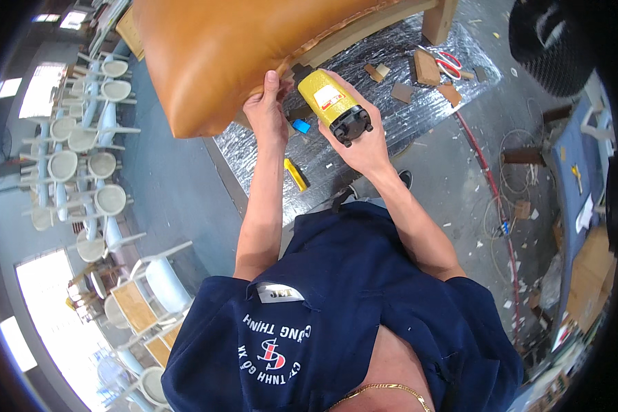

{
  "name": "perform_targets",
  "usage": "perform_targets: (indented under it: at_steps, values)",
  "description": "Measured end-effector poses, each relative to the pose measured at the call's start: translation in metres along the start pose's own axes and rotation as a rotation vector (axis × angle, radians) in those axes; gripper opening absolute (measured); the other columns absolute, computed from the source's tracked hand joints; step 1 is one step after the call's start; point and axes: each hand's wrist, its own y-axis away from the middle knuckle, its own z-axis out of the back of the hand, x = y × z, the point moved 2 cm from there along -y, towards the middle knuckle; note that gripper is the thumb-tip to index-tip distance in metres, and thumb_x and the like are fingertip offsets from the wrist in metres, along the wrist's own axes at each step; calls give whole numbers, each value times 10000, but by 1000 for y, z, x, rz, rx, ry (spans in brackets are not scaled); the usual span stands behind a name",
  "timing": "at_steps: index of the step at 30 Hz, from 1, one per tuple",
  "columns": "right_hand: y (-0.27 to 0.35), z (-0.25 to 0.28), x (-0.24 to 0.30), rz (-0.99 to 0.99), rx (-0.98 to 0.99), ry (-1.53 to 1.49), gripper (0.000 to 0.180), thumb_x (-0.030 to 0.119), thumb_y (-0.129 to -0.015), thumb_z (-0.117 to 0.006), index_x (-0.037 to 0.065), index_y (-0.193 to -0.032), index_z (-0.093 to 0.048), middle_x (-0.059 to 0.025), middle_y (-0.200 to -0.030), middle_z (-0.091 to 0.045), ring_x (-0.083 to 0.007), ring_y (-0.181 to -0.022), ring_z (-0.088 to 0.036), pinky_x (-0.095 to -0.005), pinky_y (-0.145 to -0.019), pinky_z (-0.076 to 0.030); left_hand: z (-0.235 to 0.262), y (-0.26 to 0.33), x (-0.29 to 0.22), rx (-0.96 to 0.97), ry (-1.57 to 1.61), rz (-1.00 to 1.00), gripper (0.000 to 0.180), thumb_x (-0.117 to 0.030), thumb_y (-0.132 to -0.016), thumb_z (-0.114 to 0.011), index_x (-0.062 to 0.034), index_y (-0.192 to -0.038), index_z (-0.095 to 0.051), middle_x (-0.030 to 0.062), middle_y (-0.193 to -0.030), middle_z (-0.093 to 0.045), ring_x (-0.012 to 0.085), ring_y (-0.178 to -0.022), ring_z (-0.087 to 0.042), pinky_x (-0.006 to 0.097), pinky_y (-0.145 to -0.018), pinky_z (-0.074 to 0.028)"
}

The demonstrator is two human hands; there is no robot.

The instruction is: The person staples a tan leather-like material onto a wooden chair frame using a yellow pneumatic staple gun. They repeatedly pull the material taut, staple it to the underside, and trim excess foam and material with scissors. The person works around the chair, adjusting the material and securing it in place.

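Note:
A tan leather-covered seat [213, 62] with a pale wooden frame [350, 44] stands in front of me. My left hand [266, 117] is closed at its near lower edge, thumb up, pinching the leather's edge near the corner. In my right hand [369, 141] is a yellow and black staple gun [326, 99], its nose against the edge where leather meets wood, just right of my left thumb. The fingers around its grip are mostly hidden beneath it. Below my hands lie a yellow-handled tool [295, 176] and a small blue piece [301, 126].
A silvery plastic-covered surface [247, 161] lies under the seat. Red-handled scissors [449, 65], a brown block [426, 68] and leather scraps [450, 94] rest on it. A red hose [484, 161] crosses the littered floor at right. White chairs [63, 165] are stacked at left.

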Motion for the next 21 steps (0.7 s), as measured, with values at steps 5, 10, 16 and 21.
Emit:
perform_targets:
  at_steps: [5, 10, 16, 21]
  values:
    - [3, -13, -3, -22, -57, -49, 668, -22, -720, -713, 17, -1367, -551, -191, -1209, -681, -281, -1110, -683, -334, -941, -513, -1, -4, 2, 71, -159, -154, 214, -175, -933, -736, 7, -1044, -723, 95, -980, -728, 148, -870, -662, 301, -807, -543]
    - [2, -27, -6, 18, -75, 18, 651, 6, -726, -729, 16, -1354, -559, -202, -1226, -674, -325, -1128, -673, -360, -962, -514, 8, -14, 11, 53, -140, -206, 204, -148, -974, -678, 47, -1004, -728, 75, -937, -735, 95, -788, -669, 234, -719, -549]
    - [0, -32, -6, 13, -98, 29, 624, 13, -736, -731, 9, -1338, -566, -206, -1200, -682, -323, -1122, -677, -356, -951, -519, 8, -12, 8, 59, -159, -188, 194, -145, -962, -696, 40, -1006, -733, 68, -937, -731, 92, -798, -656, 232, -732, -536]
    - [-2, -34, -4, 21, -138, 51, 616, 13, -734, -741, 14, -1326, -574, -210, -1141, -700, -320, -1083, -694, -349, -919, -529, 5, -7, 5, 40, -180, -164, 196, -140, -954, -710, 38, -1032, -730, 62, -971, -718, 92, -858, -629, 246, -790, -520]
